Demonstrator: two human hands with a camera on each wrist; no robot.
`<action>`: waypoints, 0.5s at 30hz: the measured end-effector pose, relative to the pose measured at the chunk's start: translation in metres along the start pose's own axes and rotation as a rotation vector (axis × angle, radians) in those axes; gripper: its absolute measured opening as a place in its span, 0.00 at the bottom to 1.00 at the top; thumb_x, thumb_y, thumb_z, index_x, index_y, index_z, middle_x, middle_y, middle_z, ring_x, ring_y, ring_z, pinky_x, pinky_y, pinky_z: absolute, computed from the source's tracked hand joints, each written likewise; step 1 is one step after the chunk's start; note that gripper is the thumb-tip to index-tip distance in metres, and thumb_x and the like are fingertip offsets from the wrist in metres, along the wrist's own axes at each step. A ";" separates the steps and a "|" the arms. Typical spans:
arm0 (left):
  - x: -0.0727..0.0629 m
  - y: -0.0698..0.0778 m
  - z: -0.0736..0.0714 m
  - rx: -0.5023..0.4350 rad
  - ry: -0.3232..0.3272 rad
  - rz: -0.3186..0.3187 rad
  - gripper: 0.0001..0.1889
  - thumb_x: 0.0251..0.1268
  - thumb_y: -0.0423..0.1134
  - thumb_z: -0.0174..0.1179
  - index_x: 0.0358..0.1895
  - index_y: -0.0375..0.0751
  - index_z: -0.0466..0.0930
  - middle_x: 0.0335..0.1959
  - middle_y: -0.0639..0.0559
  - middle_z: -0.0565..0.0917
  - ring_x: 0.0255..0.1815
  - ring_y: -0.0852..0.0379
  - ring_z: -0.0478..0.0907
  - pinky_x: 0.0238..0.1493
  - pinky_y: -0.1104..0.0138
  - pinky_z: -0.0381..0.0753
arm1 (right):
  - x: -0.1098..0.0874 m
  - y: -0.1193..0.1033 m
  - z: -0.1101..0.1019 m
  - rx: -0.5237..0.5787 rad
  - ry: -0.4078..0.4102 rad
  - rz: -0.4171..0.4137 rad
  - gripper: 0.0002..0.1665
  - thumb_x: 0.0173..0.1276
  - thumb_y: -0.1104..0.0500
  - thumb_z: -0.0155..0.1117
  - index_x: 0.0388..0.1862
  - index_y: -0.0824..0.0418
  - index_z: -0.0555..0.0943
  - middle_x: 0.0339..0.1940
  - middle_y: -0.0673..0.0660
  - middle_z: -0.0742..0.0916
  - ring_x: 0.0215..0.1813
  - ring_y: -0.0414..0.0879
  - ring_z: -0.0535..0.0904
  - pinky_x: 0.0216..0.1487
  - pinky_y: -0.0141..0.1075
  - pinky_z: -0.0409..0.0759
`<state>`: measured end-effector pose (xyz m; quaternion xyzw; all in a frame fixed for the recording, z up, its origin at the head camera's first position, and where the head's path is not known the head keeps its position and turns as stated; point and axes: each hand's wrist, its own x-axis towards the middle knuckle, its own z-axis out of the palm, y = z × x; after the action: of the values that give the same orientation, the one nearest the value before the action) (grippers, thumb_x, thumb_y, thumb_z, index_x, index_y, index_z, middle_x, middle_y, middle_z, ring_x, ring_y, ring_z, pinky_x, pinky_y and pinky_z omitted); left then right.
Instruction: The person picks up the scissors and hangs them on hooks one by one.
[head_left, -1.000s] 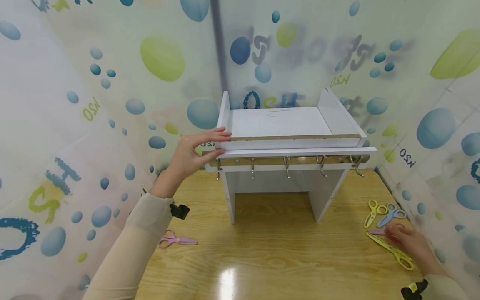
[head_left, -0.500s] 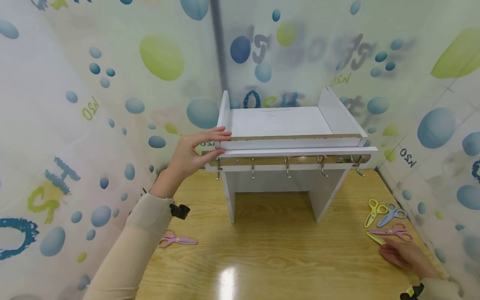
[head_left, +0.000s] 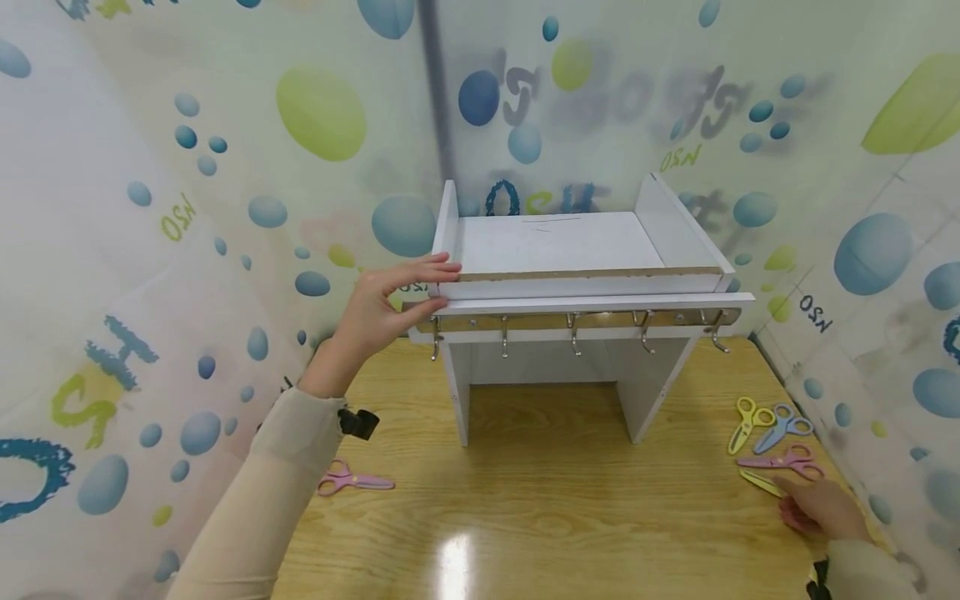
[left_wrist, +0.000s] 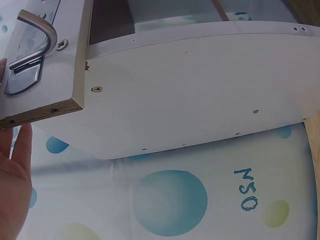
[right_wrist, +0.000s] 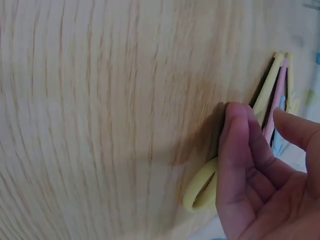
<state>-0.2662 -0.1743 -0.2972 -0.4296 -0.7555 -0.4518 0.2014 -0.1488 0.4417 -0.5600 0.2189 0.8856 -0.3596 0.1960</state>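
A white shelf [head_left: 555,242] with a row of metal hooks [head_left: 575,335] stands on the wooden table. My left hand [head_left: 375,312] grips its left front corner, fingers on the upper edge and thumb by the hook board. In the left wrist view the fingers partly disappear behind the board end [left_wrist: 60,95]. At the right, my right hand [head_left: 821,507] reaches down over yellow scissors [head_left: 761,482] lying on the table. Its fingers [right_wrist: 234,125] are against them while the thumb [right_wrist: 297,127] stands apart. The blades and part of one handle ring show; the middle is hidden.
Above the right hand lie pink scissors [head_left: 783,461], blue scissors [head_left: 768,441] and a second yellow pair [head_left: 741,435]. More pink scissors [head_left: 373,482] lie left, near the left sleeve [head_left: 258,492]. Patterned walls [head_left: 322,117] enclose the table's back and sides.
My right hand has drawn back from the pink scissors to the lower yellow scissors, which have shifted slightly right and toward me. My left hand stays at the shelf's corner.
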 end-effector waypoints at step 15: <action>0.001 0.001 -0.001 0.013 0.005 -0.009 0.18 0.57 0.22 0.68 0.52 0.35 0.86 0.55 0.39 0.86 0.68 0.48 0.76 0.71 0.68 0.72 | 0.003 -0.005 -0.006 -0.121 -0.009 0.026 0.25 0.65 0.42 0.62 0.12 0.54 0.81 0.11 0.45 0.82 0.18 0.38 0.78 0.29 0.32 0.74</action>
<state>-0.2663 -0.1745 -0.2960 -0.4237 -0.7599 -0.4488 0.2038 -0.1551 0.4439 -0.5546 0.2163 0.9021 -0.3037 0.2173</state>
